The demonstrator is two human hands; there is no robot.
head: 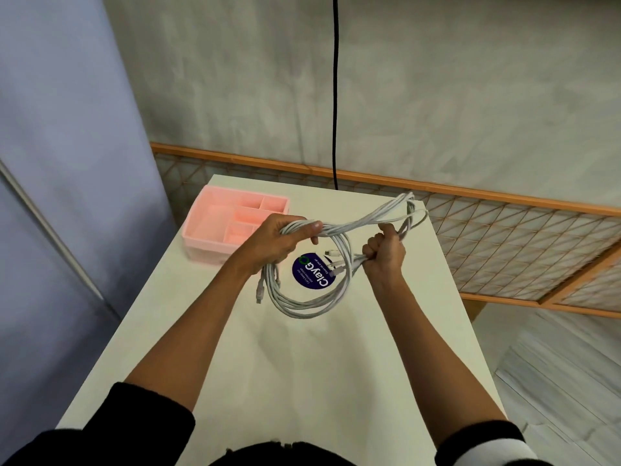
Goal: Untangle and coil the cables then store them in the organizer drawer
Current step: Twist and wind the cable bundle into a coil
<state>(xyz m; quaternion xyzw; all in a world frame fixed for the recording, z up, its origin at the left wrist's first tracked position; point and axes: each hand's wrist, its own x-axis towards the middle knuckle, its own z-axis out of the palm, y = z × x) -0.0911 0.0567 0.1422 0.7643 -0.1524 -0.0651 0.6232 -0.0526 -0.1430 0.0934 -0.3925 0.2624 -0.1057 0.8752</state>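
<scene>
White cables [302, 307] hang in loops over the worktop [302, 381], btw your hands. L hand [285, 237]: fingers curled round the bundle's top. R hand [384, 253]: fist wrapped round the strands. Pink organizer [215, 223] far left; blue sticker [314, 270] beneath the loops.

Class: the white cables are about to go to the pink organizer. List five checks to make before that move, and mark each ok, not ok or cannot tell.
1. Grip: the left hand and right hand both hold the white cables: ok.
2. Untangled: the strands twist together between the hands: not ok.
3. Coil tidy: the loops are uneven and the connector ends dangle: not ok.
4. Pink organizer on the table, with nothing in the way: ok.
5. Drawer open: cannot tell.
</scene>
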